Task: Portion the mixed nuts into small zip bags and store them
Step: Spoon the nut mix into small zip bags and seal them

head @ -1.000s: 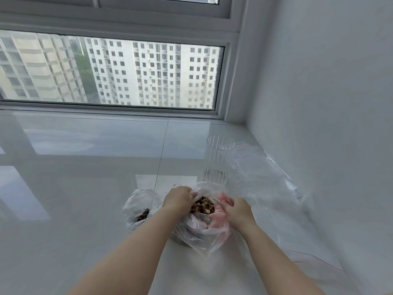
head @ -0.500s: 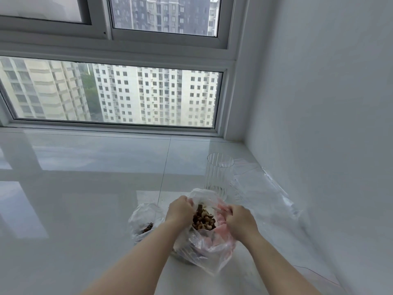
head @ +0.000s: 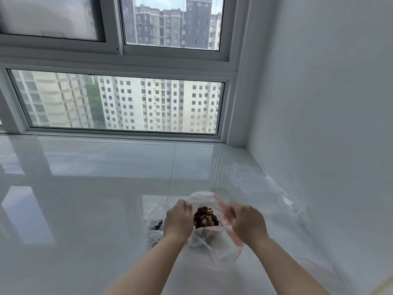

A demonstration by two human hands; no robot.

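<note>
A clear plastic bag [head: 214,245] of brown mixed nuts [head: 205,217] stands on the white surface, its mouth held wide. My left hand [head: 178,219] grips the bag's left rim. On the right rim my right hand [head: 247,223] pinches the plastic, pink showing through the film. A second, smaller clear bag [head: 154,225] with a few dark pieces lies just left of my left hand, partly hidden by it.
A ribbed clear glass [head: 222,177] stands just behind the bag. Flat empty zip bags [head: 268,188] lie to the right against the white wall [head: 329,124]. The glossy white sill [head: 85,188] stretches left, and the window [head: 119,103] runs along the back.
The view has tilted upward, showing more window. Both hands keep hold of the bag's rim and have pulled its mouth a little wider and higher.
</note>
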